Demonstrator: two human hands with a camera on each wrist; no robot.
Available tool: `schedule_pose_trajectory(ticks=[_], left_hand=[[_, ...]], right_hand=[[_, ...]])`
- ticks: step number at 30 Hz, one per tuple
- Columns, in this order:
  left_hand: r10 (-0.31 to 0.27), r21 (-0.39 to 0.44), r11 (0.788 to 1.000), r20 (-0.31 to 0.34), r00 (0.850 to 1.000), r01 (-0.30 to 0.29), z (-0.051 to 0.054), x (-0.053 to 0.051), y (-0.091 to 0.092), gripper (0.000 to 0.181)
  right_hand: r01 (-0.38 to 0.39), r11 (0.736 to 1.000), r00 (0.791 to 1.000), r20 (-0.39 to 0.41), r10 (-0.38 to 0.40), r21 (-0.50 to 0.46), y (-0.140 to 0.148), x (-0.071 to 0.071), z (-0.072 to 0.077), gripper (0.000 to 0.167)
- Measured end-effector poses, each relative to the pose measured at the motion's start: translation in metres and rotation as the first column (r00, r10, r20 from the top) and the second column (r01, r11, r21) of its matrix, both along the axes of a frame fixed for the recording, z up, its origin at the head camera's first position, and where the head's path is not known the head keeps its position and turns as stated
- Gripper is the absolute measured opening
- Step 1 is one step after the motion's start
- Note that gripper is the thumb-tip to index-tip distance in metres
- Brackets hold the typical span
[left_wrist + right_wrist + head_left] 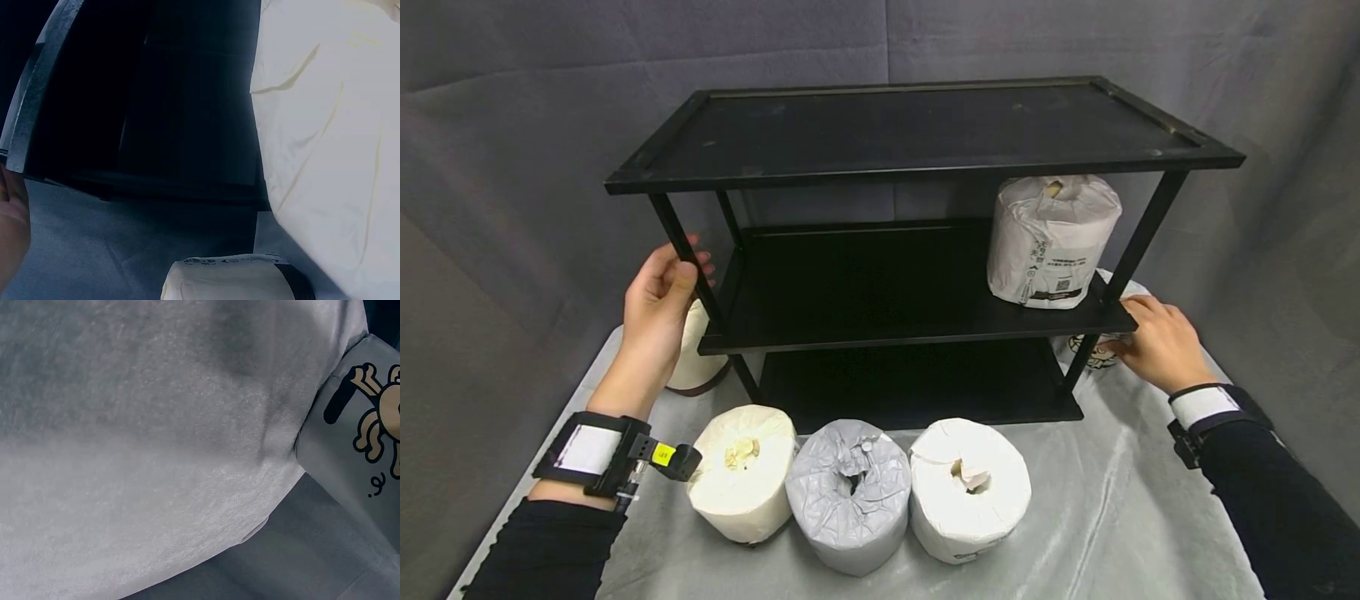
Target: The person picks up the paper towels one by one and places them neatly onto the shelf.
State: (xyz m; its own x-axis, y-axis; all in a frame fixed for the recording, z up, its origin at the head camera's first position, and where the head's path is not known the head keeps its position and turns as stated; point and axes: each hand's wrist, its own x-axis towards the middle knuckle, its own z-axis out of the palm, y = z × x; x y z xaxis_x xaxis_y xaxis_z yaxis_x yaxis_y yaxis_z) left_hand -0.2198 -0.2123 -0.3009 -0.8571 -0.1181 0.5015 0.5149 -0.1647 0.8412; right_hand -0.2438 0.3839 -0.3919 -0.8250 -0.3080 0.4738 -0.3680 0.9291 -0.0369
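Observation:
A black tiered shelf rack (880, 283) stands between both hands. My left hand (658, 296) grips its left front post, thumb in front and fingers showing behind. At the other end, my right hand (1165, 346) holds the right end of the middle tier; its fingertips are partly hidden. One wrapped toilet roll (1056, 242) stands on that tier's right side. Beyond the right hand is a roll with a cartoon print (381, 419), partly covered by the rack. A cream roll (692, 354) stands below the left hand, outside the rack.
In front of the rack, a cream roll (745, 471), a grey-wrapped roll (850, 533) and a white roll (966, 517) stand in a row on the grey cloth-covered table (1075, 517). Grey curtain (820, 42) hangs behind and at both sides.

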Motion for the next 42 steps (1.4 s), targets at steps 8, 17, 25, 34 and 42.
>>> schedule_pose_trajectory(ticks=[8,17,25,34,42], left_hand=[[0.000,-0.008,1.000,-0.002,1.000,0.000,0.000,0.000,0.000,0.033],[-0.030,0.003,1.000,0.007,1.000,0.030,0.001,-0.001,-0.001,0.033],[-0.017,-0.019,1.000,0.002,1.000,0.017,0.001,0.000,-0.002,0.028],[-0.001,-0.033,0.999,0.003,1.000,0.001,0.000,0.000,-0.001,0.024],[-0.012,-0.022,1.000,-0.004,1.000,0.012,0.000,0.000,-0.002,0.024]], right_hand=[[0.016,1.000,1.000,-0.016,-0.016,-0.006,0.000,0.007,0.003,0.050],[-0.031,0.999,0.997,-0.074,0.029,-0.017,0.003,0.019,0.007,0.049],[-0.044,0.999,0.993,-0.113,0.042,-0.008,0.003,0.031,0.010,0.059],[-0.050,0.998,0.983,-0.181,0.041,-0.047,0.000,0.050,0.008,0.061],[-0.042,0.995,0.980,-0.195,0.024,-0.088,-0.001,0.059,0.006,0.065]])
